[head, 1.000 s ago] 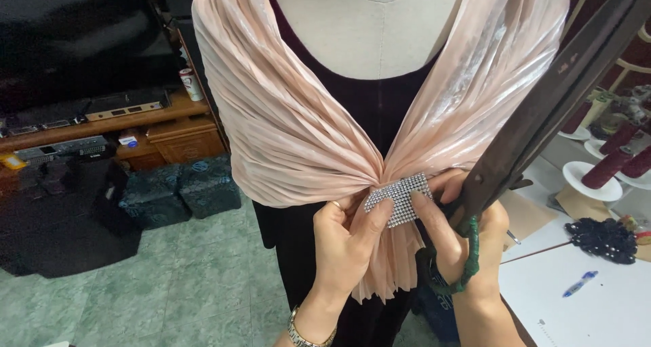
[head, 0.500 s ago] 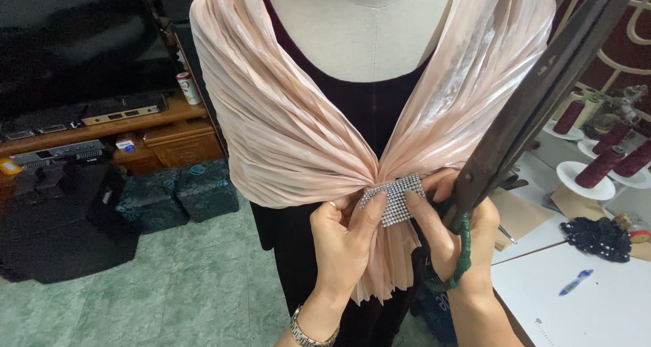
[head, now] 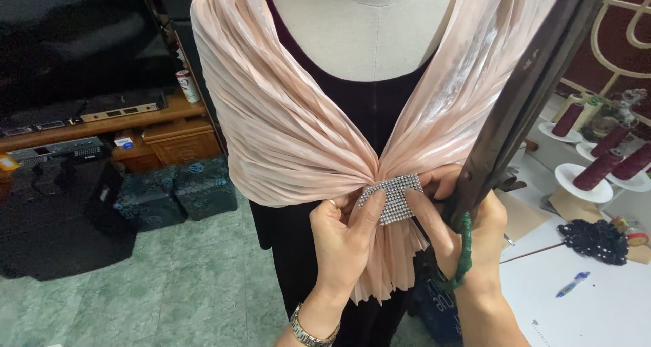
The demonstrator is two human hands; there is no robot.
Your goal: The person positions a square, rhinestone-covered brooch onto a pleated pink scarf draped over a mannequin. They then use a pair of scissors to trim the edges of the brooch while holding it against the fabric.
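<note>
Step in hand, as I judge it: fixing the clasp over the gathered scarf front.

- Silver rhinestone-studded rectangular band [head: 395,198] sits at the cinch point of the pale pink pleated satin scarf [head: 285,130], which drapes both shoulders of the cream dress form in a dark velvet garment [head: 369,109]; pleated tails hang below the band.
- Left hand [head: 346,242]: grip clenched on the gathered pleats, thumb lying along the band's left edge.
- Right hand [head: 464,235]: fingers pinching the band's right edge; large black tailor's shears [head: 522,96] also gripped in this palm, blades pointing up.
- White table [head: 603,299] at right carries maroon thread cones on white dishes [head: 597,170] near its far edge.

Next move calls for steady tension on the pleats and keeping the shear blades off the satin.
</note>
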